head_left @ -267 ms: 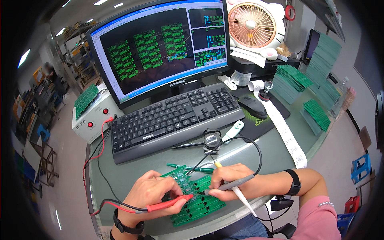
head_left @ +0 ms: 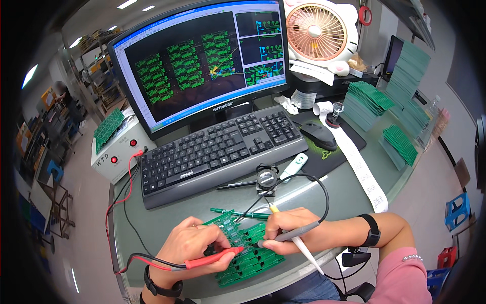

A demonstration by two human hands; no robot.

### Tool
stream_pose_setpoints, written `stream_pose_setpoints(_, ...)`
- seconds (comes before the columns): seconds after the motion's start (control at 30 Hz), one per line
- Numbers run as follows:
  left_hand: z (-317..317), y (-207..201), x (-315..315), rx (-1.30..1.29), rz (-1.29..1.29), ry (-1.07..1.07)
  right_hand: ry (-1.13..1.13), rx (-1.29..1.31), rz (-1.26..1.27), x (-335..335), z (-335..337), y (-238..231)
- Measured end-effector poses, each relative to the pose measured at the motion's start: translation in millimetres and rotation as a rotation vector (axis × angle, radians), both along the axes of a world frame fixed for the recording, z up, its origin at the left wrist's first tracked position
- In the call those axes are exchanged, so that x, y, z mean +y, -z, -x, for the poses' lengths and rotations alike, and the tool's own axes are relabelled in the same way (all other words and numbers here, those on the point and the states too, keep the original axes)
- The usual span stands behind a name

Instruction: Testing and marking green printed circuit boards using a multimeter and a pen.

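My left hand (head_left: 195, 242) is closed around a red test probe (head_left: 212, 257), its tip at the green circuit board panel (head_left: 251, 264). My right hand (head_left: 291, 230) pinches a grey test probe (head_left: 298, 231) with a black cable, its tip also down at the board. A slim white tapered tool (head_left: 308, 255) passes through the same hand; a yellow part shows beyond the fingers. Whether either probe tip touches the board is too small to tell. Just behind the board lies a green pen (head_left: 238, 213).
Beyond my hands are a keyboard (head_left: 217, 152), a monitor (head_left: 187, 66) with a board layout, a mouse (head_left: 319, 136) and a paper strip (head_left: 359, 169). A white box (head_left: 119, 149) takes the probe leads at left. Stacked green boards (head_left: 367, 104) stand right, near a fan (head_left: 316, 30).
A yellow marking now shows on the monitor's layout where thin lines crossed before. The whole view has shifted slightly. Both hands keep nearly the same pose on their probes.
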State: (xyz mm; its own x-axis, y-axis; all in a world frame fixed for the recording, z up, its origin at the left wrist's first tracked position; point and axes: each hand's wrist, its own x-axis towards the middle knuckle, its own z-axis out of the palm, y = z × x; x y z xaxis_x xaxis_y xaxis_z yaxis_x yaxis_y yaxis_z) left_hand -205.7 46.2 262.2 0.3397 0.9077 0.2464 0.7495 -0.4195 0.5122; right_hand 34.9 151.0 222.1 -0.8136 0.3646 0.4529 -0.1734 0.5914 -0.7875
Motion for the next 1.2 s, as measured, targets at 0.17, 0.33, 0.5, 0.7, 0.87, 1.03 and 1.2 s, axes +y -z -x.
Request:
stream_pose_setpoints(0.17, 0.2, 0.7, 0.9, -0.005, -0.047, 0.001, -0.004, 0.015, 0.012, 0.5, 2.1, 3.4)
stream_pose_setpoints(0.33, -0.2, -1.2, 4.3, -0.041, -0.040, 0.009, 0.012, -0.055, -0.037, 5.1, 0.1, -3.9)
stream_pose_setpoints(0.5, 1.2, -0.9, 1.4, -0.050, 0.017, -0.023, 0.001, 0.011, 0.023, 4.2, 5.0, 3.7)
stream_pose_setpoints(0.7, 1.0, 3.9, 3.6, -0.110, 0.093, -0.029, 0.021, -0.016, 0.036, 2.3, -2.4, 3.8)
stream_pose_setpoints(0.87, 3.7, 13.4, 12.8, -0.092, 0.082, -0.018, 0.010, 0.079, 0.016, 5.3, -2.1, 6.7)
stream_pose_setpoints(1.03, 4.4, 11.0, -4.7, -0.231, 0.231, -0.178, 0.028, 0.116, -0.037, -4.1, 6.5, 9.2)
stream_pose_setpoints(1.2, -9.1, -0.7, 4.6, -0.172, 0.218, -0.042, 0.127, 0.119, -0.127, -9.5, 1.5, 8.6)
